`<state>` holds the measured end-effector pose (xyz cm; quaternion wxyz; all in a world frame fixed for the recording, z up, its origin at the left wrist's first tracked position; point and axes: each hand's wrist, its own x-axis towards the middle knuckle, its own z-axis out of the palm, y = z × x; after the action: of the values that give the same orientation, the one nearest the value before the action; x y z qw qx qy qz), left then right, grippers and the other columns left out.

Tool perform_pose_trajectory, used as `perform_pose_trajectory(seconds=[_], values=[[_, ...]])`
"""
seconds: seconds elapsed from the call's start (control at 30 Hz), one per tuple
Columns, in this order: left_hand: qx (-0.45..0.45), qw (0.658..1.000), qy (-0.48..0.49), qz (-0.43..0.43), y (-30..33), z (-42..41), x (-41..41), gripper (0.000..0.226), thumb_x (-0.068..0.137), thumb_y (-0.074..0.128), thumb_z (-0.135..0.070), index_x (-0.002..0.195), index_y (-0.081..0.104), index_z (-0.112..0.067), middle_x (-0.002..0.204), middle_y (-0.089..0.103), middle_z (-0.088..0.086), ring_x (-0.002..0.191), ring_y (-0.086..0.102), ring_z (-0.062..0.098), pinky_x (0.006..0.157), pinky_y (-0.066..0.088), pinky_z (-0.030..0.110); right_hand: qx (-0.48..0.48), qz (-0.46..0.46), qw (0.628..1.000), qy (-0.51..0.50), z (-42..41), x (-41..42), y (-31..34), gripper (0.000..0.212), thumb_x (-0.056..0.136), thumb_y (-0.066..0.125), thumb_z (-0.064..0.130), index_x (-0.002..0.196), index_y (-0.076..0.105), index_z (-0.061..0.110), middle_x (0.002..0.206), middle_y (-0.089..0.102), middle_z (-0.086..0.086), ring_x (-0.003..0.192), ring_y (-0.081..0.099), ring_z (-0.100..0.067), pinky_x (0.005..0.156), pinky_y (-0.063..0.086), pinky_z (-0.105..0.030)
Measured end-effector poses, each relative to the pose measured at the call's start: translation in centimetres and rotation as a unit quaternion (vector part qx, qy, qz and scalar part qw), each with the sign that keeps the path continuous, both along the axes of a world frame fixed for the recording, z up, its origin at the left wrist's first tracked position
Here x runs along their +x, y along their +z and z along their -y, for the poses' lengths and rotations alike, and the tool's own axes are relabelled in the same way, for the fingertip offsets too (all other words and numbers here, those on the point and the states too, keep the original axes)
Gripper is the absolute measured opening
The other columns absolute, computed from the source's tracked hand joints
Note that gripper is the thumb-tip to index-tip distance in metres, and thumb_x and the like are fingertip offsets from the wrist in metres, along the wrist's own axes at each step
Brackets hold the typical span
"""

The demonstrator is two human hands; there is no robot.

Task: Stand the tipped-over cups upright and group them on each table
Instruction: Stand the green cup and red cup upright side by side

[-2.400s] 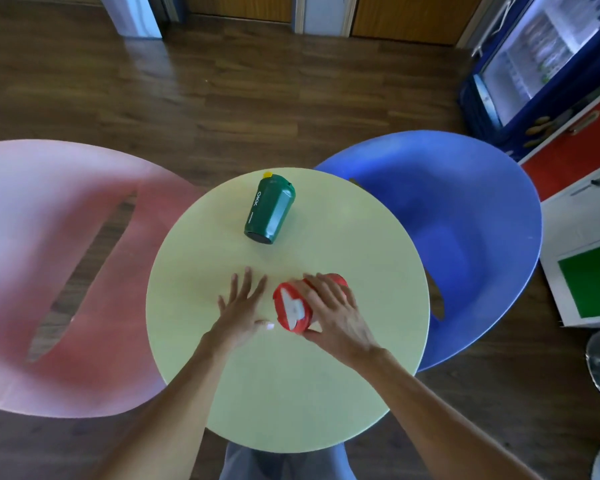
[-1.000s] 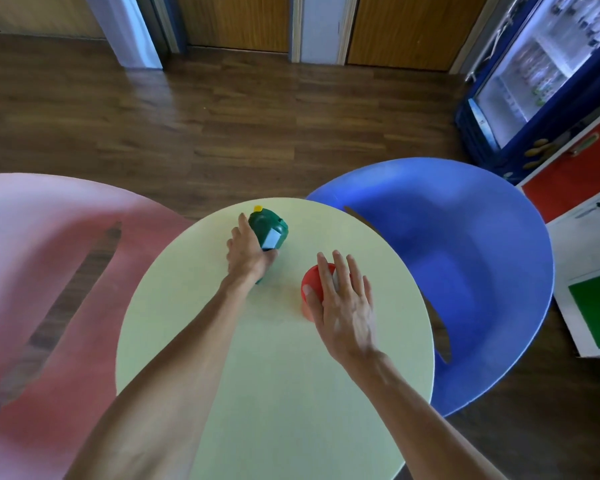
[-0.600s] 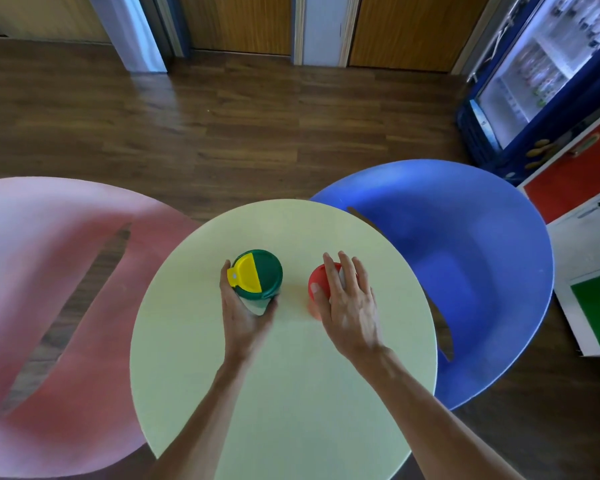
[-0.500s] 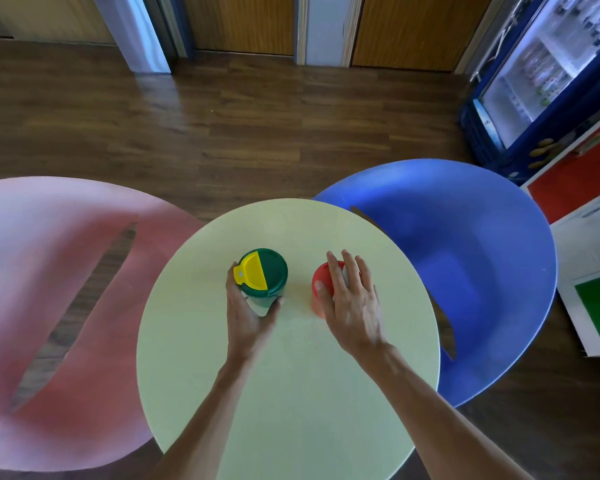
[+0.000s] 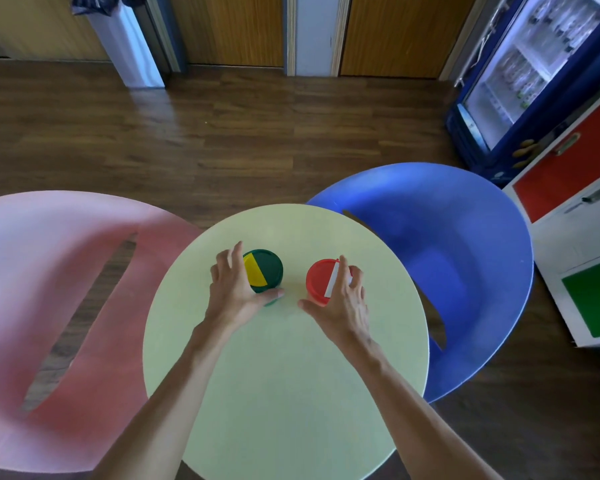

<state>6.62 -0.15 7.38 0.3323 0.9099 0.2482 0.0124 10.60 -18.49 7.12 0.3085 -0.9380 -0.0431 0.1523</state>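
Observation:
A green cup (image 5: 267, 270) with a green-and-yellow lid stands upright near the middle of the round pale-green table (image 5: 284, 368). My left hand (image 5: 232, 292) wraps its left side, thumb against the front. To the right, a short gap away, a red cup (image 5: 321, 280) with a red-and-white lid stands upright too. My right hand (image 5: 343, 303) holds it from the right and front, fingers over the lid's edge.
A pink chair (image 5: 49, 306) flanks the table on the left and a blue chair (image 5: 465, 271) on the right. A drinks fridge (image 5: 534, 74) and a red, white and green cabinet (image 5: 579, 237) stand at the right. Dark wood floor lies beyond.
The green cup went from lying on its side to standing upright in my left hand. The red cup was also raised upright. Both now stand side by side.

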Motion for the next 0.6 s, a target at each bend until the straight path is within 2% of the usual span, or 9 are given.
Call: perform_pose_trajectory(seconds=[0.1,0.2,0.37,0.6], values=[[-0.014,1.0,-0.001,-0.025,-0.2,0.4,0.5,0.109,0.063,0.084,-0.041,0.146,0.02,-0.013,0.138,0.032,0.012,0.127,0.036,0.035,0.1,0.039,0.042,0.018,0.009,1.0,0.001,0.1,0.7,-0.1,0.097,0.073,0.078,0.029,0.148,0.017,0.019,0.139,0.032,-0.008,0.117,0.047,-0.038,0.088,0.05,-0.045],[-0.039,0.999,-0.022,-0.014,-0.4,0.1,0.8,0.1,0.064,0.084,-0.029,0.143,0.025,-0.017,0.137,0.032,0.009,0.126,0.041,0.03,0.1,0.042,0.038,0.043,0.006,0.998,0.04,0.7,1.7,-0.1,0.094,0.073,0.078,0.021,0.147,0.021,0.019,0.141,0.03,-0.009,0.119,0.045,-0.038,0.09,0.05,-0.046],[-0.059,0.993,-0.102,-0.017,-0.2,0.1,0.7,0.098,0.067,0.082,-0.027,0.145,0.022,-0.024,0.14,0.03,0.003,0.128,0.038,0.021,0.099,0.036,0.027,0.063,0.007,0.994,0.092,1.1,2.4,-0.1,0.095,0.076,0.077,0.027,0.15,0.017,0.019,0.145,0.027,-0.008,0.128,0.041,-0.035,0.096,0.048,-0.047],[-0.053,0.99,-0.131,-0.01,-0.4,0.4,-0.1,0.098,0.069,0.08,-0.027,0.146,0.019,-0.025,0.144,0.028,0.002,0.132,0.036,0.022,0.102,0.037,0.028,0.062,0.02,0.992,0.111,0.6,1.6,-0.2,0.094,0.079,0.075,0.028,0.151,0.015,0.021,0.145,0.027,-0.004,0.131,0.037,-0.032,0.094,0.049,-0.043]])
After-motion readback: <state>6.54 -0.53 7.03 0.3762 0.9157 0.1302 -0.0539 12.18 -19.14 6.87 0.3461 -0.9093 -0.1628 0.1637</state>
